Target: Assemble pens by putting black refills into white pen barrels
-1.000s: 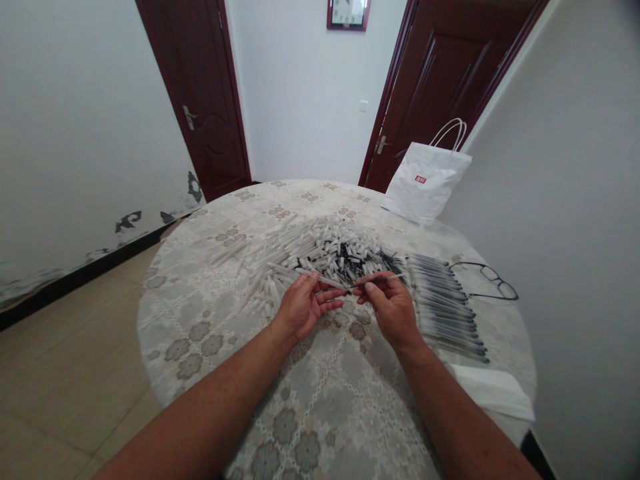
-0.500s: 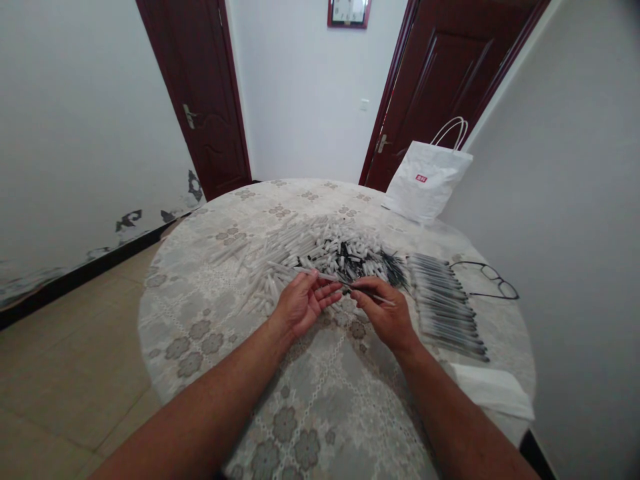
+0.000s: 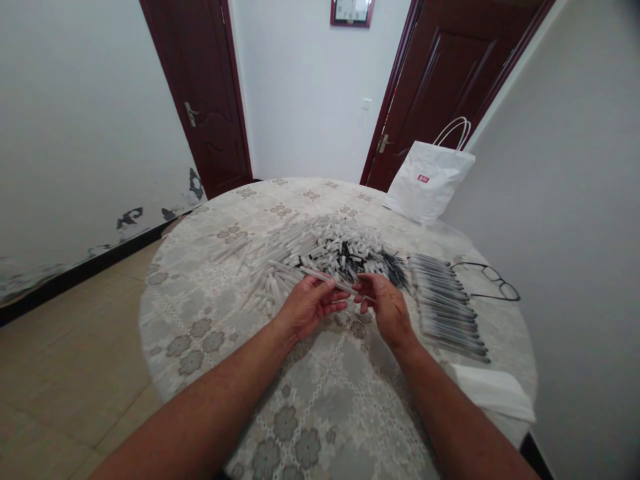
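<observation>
My left hand (image 3: 313,307) is closed on a slim translucent pen barrel (image 3: 316,273), which slants down to the right between thumb and fingers. At the barrel's right end, my right hand (image 3: 385,305) has its fingers curled round a thin pen refill (image 3: 369,300); most of it is hidden, and how far it sits inside the barrel I cannot tell. Just behind both hands lies a loose heap of empty white barrels (image 3: 285,250), white caps (image 3: 345,233) and dark refill tips (image 3: 395,269).
Right of the heap, a row of pens (image 3: 445,303) lies side by side. Black-framed glasses (image 3: 493,280) rest beyond them. A white paper bag (image 3: 430,180) stands at the back right, and a folded white cloth-like thing (image 3: 493,390) lies at the right edge. A patterned tablecloth (image 3: 195,340) covers the round table.
My right hand has turned, its fingers now curled near the barrel's right end. The refill, which stuck out to the right across the palm, shows much less. The left hand has shifted slightly right.
</observation>
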`<action>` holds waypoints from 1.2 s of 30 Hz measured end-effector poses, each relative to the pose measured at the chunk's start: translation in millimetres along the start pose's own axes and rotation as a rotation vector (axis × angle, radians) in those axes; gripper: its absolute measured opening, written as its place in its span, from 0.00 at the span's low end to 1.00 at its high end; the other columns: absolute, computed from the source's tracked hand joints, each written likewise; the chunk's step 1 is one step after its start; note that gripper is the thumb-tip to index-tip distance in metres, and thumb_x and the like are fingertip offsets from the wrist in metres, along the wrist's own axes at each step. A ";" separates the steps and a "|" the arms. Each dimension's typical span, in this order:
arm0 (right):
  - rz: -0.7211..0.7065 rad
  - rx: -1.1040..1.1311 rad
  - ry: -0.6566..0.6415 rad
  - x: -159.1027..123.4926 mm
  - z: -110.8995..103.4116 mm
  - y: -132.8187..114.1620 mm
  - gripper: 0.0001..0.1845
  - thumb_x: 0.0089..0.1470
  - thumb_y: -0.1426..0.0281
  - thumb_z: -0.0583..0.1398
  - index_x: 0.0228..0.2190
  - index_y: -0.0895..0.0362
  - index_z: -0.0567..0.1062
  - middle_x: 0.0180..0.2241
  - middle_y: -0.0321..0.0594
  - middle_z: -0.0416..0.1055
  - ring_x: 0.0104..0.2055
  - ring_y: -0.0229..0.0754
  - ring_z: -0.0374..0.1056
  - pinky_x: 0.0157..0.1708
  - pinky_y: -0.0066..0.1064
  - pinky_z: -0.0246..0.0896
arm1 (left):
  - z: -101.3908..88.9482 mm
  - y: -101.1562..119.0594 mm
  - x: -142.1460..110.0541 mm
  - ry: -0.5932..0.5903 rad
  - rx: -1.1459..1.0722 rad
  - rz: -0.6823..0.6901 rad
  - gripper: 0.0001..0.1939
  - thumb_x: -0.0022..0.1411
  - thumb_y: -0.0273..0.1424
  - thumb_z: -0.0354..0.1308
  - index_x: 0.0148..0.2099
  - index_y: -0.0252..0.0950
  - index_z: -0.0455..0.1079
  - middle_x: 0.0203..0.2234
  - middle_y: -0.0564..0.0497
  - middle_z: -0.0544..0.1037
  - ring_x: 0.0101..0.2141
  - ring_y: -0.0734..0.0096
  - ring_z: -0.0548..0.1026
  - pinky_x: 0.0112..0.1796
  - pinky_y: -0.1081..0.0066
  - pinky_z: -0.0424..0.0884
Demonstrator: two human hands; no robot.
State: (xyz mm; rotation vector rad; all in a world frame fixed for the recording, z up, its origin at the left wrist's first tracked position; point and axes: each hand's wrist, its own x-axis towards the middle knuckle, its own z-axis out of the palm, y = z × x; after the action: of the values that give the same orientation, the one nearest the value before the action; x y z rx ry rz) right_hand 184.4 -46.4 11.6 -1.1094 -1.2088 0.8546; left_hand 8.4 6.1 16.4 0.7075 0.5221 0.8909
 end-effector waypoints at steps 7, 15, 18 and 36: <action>0.041 -0.034 -0.117 1.4 5.2 13.5 0.33 0.67 0.48 0.42 0.53 0.54 0.72 0.44 0.45 0.76 0.41 0.46 0.73 0.33 0.34 0.69 | 0.8 -9.1 -4.5 -0.120 0.022 -0.166 0.12 0.59 0.31 0.67 0.44 0.34 0.69 0.37 0.43 0.82 0.32 0.64 0.82 0.34 0.66 0.80; -0.272 -0.949 -0.009 19.3 -18.7 23.8 0.14 0.63 0.67 0.54 0.42 0.57 0.78 0.41 0.48 0.75 0.46 0.47 0.70 0.49 0.36 0.63 | -8.9 5.5 8.5 0.163 -0.156 0.022 0.09 0.60 0.28 0.65 0.36 0.34 0.66 0.29 0.47 0.81 0.32 0.64 0.82 0.34 0.65 0.80; -0.225 -1.182 -0.066 20.3 -10.7 29.3 0.13 0.63 0.70 0.54 0.43 0.57 0.78 0.41 0.47 0.75 0.44 0.45 0.70 0.45 0.32 0.62 | -6.8 2.9 7.8 0.181 -0.125 0.054 0.11 0.59 0.29 0.66 0.37 0.34 0.65 0.30 0.46 0.81 0.32 0.63 0.82 0.34 0.65 0.80; -0.324 -1.000 0.014 15.8 -12.6 23.7 0.15 0.61 0.68 0.54 0.46 0.59 0.75 0.42 0.49 0.75 0.45 0.49 0.71 0.47 0.39 0.63 | -5.5 -4.4 5.9 0.156 -0.067 0.112 0.15 0.59 0.33 0.66 0.42 0.36 0.64 0.35 0.45 0.81 0.36 0.63 0.82 0.34 0.68 0.79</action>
State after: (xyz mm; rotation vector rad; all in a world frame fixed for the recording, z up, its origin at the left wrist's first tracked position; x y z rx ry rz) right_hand 200.9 -27.5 -6.9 -1.6126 -1.8043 -0.0674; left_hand 10.1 11.0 8.8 0.6139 0.5930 1.0694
